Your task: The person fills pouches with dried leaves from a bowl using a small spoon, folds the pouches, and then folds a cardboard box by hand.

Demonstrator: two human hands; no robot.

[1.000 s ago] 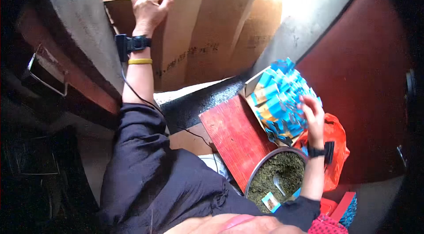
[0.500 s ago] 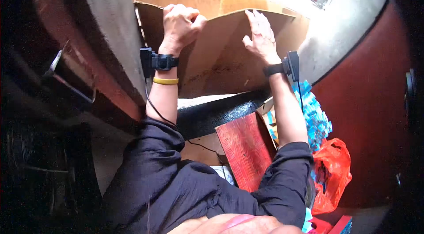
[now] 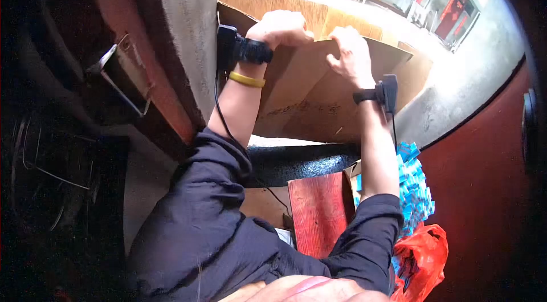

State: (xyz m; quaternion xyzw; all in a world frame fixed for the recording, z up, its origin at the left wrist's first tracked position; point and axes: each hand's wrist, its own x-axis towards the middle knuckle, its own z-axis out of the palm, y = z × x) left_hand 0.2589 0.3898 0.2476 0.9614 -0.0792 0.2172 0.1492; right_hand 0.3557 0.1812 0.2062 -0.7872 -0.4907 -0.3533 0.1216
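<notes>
A large brown cardboard sheet (image 3: 307, 88) stands upright across the doorway, with faint dark print low on its face. My left hand (image 3: 283, 28) is closed round its top edge, left of the middle. A little to the right, my right hand (image 3: 351, 54) has its fingers curled over the same edge, the thumb on the near face. The fingertips of both hands are partly hidden behind the cardboard. Just beyond the sheet rises a plywood board (image 3: 285, 5). Black straps with small devices sit on both wrists, and a yellow band is on my left wrist.
A red wooden board (image 3: 319, 211) lies in front of me. To its right are a heap of blue-and-white folded pieces (image 3: 415, 188) and a red plastic bag (image 3: 427, 262). Concrete door jambs (image 3: 191, 34) flank the opening, with a dark red door (image 3: 478, 159) on the right.
My right hand has gone from stretched fingers against the cardboard to fingers curled over its top edge. My left hand has come closer to it. The view has shifted, showing more outside.
</notes>
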